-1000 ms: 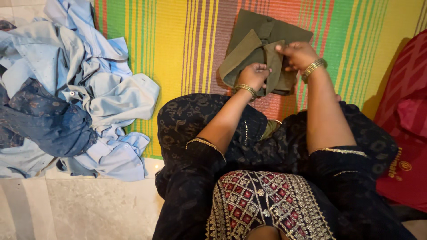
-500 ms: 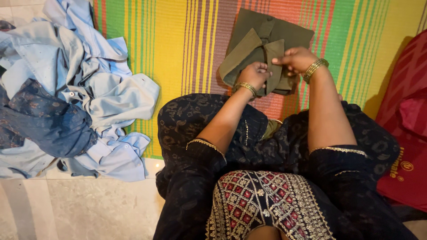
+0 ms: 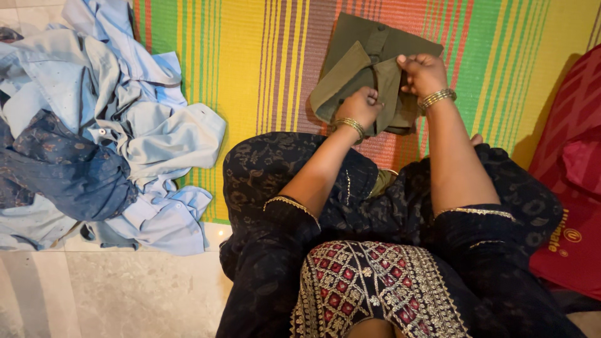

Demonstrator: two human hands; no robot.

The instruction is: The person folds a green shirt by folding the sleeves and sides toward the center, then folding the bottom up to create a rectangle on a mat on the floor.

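Lifting slightly toward the mat's (image 3: 263, 56) far edge, the right hand (image 3: 424, 73) is pinching the olive shirt's (image 3: 375, 47) folded flap, while the left hand (image 3: 360, 106), fingers curled, is pressing the fold flat mid-mat.

Soft, even indoor light; sharp focus, faint shadows.

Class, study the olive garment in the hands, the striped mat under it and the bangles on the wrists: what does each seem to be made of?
Olive garment: looks like matte woven cloth, probably cotton; it folds into soft creases under the left hand and right hand.
Mat: likely woven plastic or reed; fine straight ribs, bright stripes.
Bangles: metal, gold-coloured, with a shine.
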